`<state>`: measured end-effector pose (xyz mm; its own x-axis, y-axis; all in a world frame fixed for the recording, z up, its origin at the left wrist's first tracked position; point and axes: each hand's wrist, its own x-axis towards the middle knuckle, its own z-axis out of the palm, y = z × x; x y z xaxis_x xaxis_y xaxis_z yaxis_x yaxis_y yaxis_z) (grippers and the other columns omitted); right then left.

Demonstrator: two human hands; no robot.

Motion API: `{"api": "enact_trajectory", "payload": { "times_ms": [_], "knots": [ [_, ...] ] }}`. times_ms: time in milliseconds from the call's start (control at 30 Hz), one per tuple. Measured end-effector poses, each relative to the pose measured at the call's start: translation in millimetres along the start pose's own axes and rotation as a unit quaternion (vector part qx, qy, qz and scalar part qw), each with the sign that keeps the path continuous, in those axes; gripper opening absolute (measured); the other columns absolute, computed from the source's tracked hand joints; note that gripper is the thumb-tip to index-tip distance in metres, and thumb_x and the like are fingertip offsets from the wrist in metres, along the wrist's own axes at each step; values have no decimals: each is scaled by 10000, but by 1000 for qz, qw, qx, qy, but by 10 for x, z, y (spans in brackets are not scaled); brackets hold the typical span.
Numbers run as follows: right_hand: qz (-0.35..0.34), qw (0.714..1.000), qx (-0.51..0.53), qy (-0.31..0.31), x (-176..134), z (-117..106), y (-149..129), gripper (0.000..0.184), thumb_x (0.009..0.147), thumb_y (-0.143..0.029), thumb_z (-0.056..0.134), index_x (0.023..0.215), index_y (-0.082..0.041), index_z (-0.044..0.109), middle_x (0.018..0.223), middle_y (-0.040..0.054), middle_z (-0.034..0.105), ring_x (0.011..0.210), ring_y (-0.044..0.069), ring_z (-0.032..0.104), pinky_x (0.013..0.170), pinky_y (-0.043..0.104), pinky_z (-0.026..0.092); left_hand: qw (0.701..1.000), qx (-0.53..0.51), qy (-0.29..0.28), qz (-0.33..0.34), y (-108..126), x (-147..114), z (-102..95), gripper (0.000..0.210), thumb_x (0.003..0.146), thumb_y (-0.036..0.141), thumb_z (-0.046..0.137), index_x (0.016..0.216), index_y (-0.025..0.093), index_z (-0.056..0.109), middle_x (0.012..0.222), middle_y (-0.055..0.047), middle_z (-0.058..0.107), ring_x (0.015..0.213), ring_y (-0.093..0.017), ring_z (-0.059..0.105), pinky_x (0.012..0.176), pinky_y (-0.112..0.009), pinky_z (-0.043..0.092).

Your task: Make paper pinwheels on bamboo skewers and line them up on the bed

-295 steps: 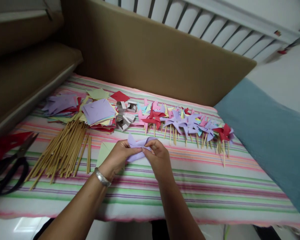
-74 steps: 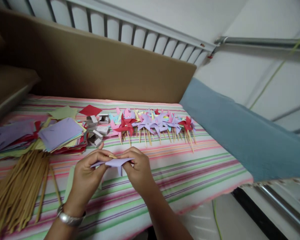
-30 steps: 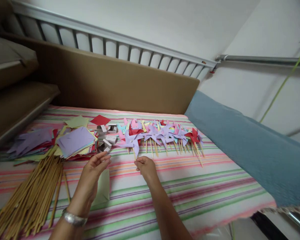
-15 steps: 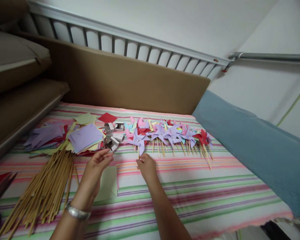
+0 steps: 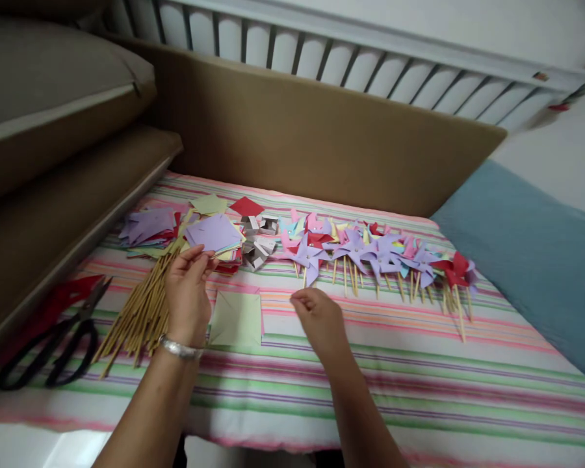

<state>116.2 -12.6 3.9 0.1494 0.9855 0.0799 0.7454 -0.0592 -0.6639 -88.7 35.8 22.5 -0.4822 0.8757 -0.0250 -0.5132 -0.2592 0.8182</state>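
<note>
My left hand (image 5: 189, 292), with a silver bracelet on its wrist, is at the near edge of a stack of square papers with a purple sheet (image 5: 213, 233) on top. Its fingers are loosely bent and apart, with nothing visible in them. My right hand (image 5: 319, 318) has its fingertips pinched together, just below the stick of a purple pinwheel (image 5: 309, 257); nothing shows between them. Between my hands a pale green square of paper (image 5: 236, 318) with cut corners lies flat on the striped cloth, a pink edge showing beneath it.
Wooden sticks (image 5: 141, 309) lie bundled at the left, beside black-handled scissors (image 5: 73, 331). Small open boxes (image 5: 258, 250) stand behind the green paper. Several finished pinwheels (image 5: 383, 253) form a row to the right. Brown padded panels (image 5: 297, 136) and a blue one (image 5: 521, 260) border the cloth.
The view has swung left and down, bringing the scissors into sight. My left hand has moved to the paper stack. My right hand has drawn back from the purple pinwheel's stick.
</note>
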Motion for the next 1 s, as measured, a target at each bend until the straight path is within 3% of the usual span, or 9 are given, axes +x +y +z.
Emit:
{"api": "enact_trajectory", "payload": {
  "times_ms": [67, 133, 200, 300, 433, 733, 1000],
  "knots": [
    [-101, 991, 29, -80, -80, 122, -105, 112, 769, -216, 564, 822, -220, 662, 891, 25, 665, 849, 163, 613, 773, 276, 452, 1000, 0, -5, -5, -5, -16, 9, 187, 633, 166, 672, 813, 157, 620, 728, -6, 629, 656, -102, 589, 732, -278, 460],
    [-170, 975, 16, -142, -145, 227, -152, 219, 724, -192, 635, 940, -212, 663, 1106, 56, 626, 1065, 198, 548, 918, 317, 407, 1000, 1, -11, -12, -11, -36, 26, 171, 633, 161, 660, 799, 152, 621, 705, -6, 624, 636, -101, 585, 717, -276, 458],
    [-204, 961, -17, -188, -190, 292, -144, 431, 667, -187, 698, 1089, -211, 615, 1315, 82, 494, 1244, 239, 404, 1024, 380, 318, 1000, 3, -14, -18, -13, -50, 44, 159, 627, 158, 654, 782, 148, 621, 688, -7, 622, 616, -99, 580, 700, -274, 456],
    [-218, 945, -51, -238, -230, 346, -95, 676, 624, -214, 739, 1252, -235, 490, 1436, 95, 333, 1343, 258, 236, 1069, 436, 242, 1000, 6, -15, -26, -18, -54, 60, 152, 617, 163, 653, 765, 145, 620, 681, -8, 622, 601, -99, 577, 686, -273, 456],
    [-216, 942, -79, -243, -258, 431, -72, 734, 619, -248, 749, 1286, -257, 442, 1452, 100, 299, 1356, 278, 187, 1064, 473, 220, 1000, 9, -19, -22, -41, -58, 66, 153, 623, 167, 643, 773, 147, 622, 706, -14, 630, 618, -101, 581, 685, -272, 458],
    [-240, 940, -99, -222, -258, 522, -81, 546, 692, -229, 680, 1212, -246, 515, 1363, 104, 434, 1267, 268, 347, 1040, 450, 239, 999, 7, -19, -33, -48, -81, 86, 151, 614, 172, 644, 760, 146, 616, 700, -14, 629, 610, -101, 580, 672, -268, 457],
    [-243, 927, -70, -276, -196, 365, -12, 650, 656, -68, 562, 1278, -219, 454, 1427, 92, 346, 1343, 229, 236, 1071, 415, 244, 999, 10, -22, -38, -58, -78, 78, 150, 611, 167, 643, 757, 147, 615, 696, -13, 628, 595, -98, 576, 661, -265, 454]
  ]
}}
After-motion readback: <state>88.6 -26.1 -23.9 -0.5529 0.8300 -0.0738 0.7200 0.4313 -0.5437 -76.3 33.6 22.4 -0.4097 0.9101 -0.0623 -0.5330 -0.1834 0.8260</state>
